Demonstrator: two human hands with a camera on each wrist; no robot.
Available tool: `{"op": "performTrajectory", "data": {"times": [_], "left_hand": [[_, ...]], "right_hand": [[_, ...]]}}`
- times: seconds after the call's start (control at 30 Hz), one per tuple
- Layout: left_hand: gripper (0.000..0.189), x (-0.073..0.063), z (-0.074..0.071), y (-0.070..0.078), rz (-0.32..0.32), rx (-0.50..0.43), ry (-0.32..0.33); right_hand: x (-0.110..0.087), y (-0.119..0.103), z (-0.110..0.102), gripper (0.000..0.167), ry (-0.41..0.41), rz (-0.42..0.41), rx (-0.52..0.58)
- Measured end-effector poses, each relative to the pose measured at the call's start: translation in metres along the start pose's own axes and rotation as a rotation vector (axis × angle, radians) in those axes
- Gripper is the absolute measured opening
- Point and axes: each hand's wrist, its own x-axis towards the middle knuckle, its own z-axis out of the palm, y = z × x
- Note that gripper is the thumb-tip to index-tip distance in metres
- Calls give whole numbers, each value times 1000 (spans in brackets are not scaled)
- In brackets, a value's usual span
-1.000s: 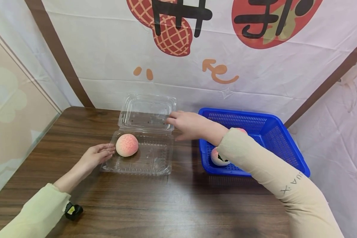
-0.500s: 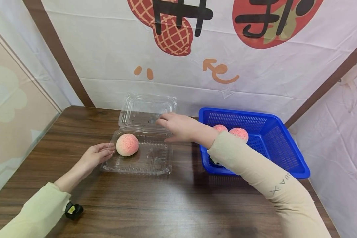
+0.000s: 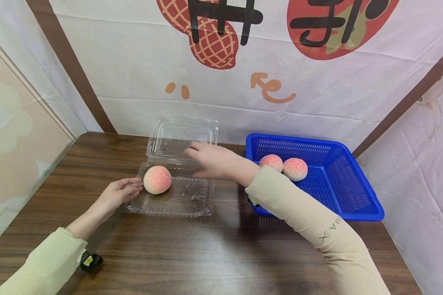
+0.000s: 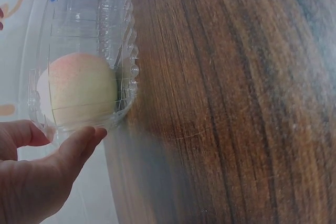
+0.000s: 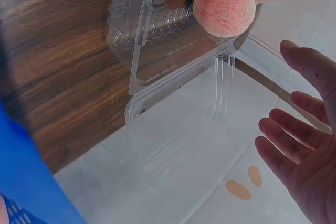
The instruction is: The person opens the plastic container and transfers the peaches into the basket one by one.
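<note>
A pink and cream peach (image 3: 157, 180) sits in the left end of a clear plastic clamshell box (image 3: 181, 205), whose lid (image 3: 182, 137) stands raised at the back. My left hand (image 3: 119, 193) rests against the box's left edge beside the peach. In the left wrist view its fingertips (image 4: 90, 134) touch the box's end wall, fingers fairly straight. My right hand (image 3: 218, 162) hovers over the box's right side, before the lid. In the right wrist view, its fingers (image 5: 286, 135) are spread and hold nothing.
A blue plastic basket (image 3: 354, 192) stands to the right with two peaches (image 3: 271, 162) showing at its left end. My right forearm covers part of it. A printed cloth (image 3: 225, 102) hangs behind the wooden table (image 3: 192, 254).
My right hand has moved left over the box, away from the basket, and more of the basket's peaches shows. My left hand and the peach in the box stay put.
</note>
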Motion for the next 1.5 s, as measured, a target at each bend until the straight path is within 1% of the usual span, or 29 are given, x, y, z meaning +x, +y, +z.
{"op": "performTrajectory", "data": {"times": [0.23, 0.33, 0.37, 0.47, 0.57, 0.6, 0.77, 1.1, 1.3, 1.5], "left_hand": [[46, 0, 0, -1, -4, 3, 0], [47, 0, -1, -3, 10, -8, -1], [47, 1, -1, -4, 19, -31, 5], [47, 1, -1, -4, 33, -39, 2], [47, 1, -1, -3, 24, -31, 0], [47, 1, -1, -2, 15, -8, -7], [46, -1, 0, 1, -12, 9, -5], [46, 0, 0, 1, -4, -4, -4], [45, 0, 0, 1, -8, 9, 2], [45, 0, 0, 0, -13, -1, 5]], "right_hand": [[8, 0, 6, 58, -3, 25, 18], [11, -2, 9, 58, -4, 17, 38], [12, -2, 10, 58, -4, 13, 47], [16, -4, 11, 59, -6, 6, 67], [19, -7, 13, 59, -9, 14, 81], [20, -8, 14, 59, -12, 18, 82], [25, -15, 16, 58, -22, 37, 105], [37, -20, 23, 63, -44, 61, 97], [44, -21, 27, 63, -43, 80, 116], [50, -25, 30, 64, -39, 74, 120]]}}
